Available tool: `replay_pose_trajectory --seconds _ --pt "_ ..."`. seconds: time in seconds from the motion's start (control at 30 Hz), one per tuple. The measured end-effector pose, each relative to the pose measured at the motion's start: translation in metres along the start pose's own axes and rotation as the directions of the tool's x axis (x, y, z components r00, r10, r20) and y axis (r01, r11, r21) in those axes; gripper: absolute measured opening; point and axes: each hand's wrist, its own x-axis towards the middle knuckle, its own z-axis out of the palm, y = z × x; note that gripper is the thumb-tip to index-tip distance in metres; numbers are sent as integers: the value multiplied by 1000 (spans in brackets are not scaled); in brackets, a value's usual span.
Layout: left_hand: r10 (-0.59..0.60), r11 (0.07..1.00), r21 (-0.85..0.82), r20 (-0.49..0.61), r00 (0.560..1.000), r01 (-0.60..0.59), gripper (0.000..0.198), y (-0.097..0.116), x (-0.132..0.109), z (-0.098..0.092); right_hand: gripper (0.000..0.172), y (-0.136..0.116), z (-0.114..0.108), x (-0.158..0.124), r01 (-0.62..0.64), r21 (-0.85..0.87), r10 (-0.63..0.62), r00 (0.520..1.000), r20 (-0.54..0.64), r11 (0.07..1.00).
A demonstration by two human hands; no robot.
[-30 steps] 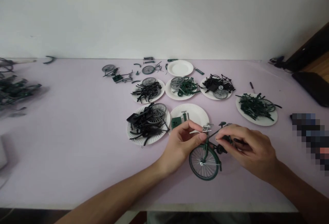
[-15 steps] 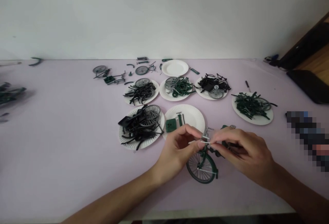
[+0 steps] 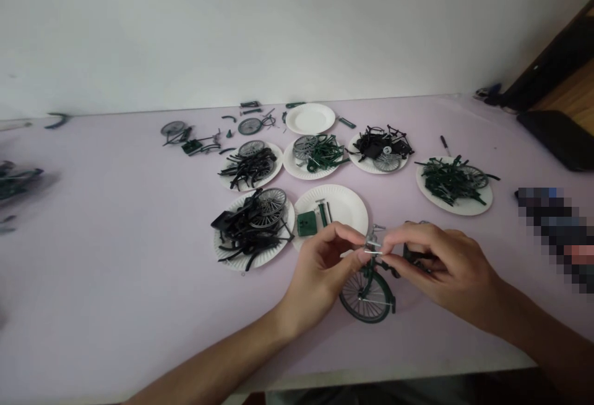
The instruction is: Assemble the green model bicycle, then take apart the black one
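A green model bicycle (image 3: 370, 278) stands near the table's front edge, its spoked front wheel toward me and its rear half mostly behind my right hand (image 3: 448, 272). At its top, a thin silver rod (image 3: 374, 252) spans the small gap between my fingertips. My left hand (image 3: 315, 278) is closed in a pinch at the rod's left end, beside the silver handlebar (image 3: 373, 241). The thumb and forefinger of my right hand pinch at the rod's right end. Its other fingers curl near the bicycle's rear.
Behind the hands, a paper plate (image 3: 355, 204) holds a green box-like piece (image 3: 307, 223) and a small pump-like part (image 3: 322, 213). Several plates of black and green bicycle parts lie beyond. A screwdriver (image 3: 444, 145) lies at right, and loose parts (image 3: 250, 126) along the wall.
The view has tilted slightly. My hands remain at the handlebar with the silver rod between their fingertips, and the bicycle has barely shifted.
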Motion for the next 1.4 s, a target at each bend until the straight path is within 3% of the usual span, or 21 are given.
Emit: replay_pose_trajectory --seconds 0.17,0.27,0.53,0.73,0.87,1.2,1.4 --pt "5 1000 7 5 1000 -5 30 -1 0 2 22 -2 -1 -1 34 -66 -34 999 -5 997" --pt "48 998 49 0 999 -48 28 -3 0 4 15 -4 -2 -3 47 -77 -46 999 12 996" --pt "59 996 63 -6 998 -59 26 -5 -1 5 23 -5 -1 -11 -101 137 100 995 15 985" --pt "-40 999 -16 39 998 41 26 -3 1 2 22 -8 -5 -9 -128 29 126 991 53 991" --pt "-117 985 -118 80 990 126 31 -4 3 -1 24 -9 -4 -7 -92 -22 92 996 -9 995" --pt "-90 978 -174 129 988 112 32 -3 2 1 35 -14 -3 -5 -138 -1 138 990 12 990" --pt "-25 991 -124 147 989 43 28 -2 1 0 41 -14 -3 -8 -39 -92 42 998 37 995"
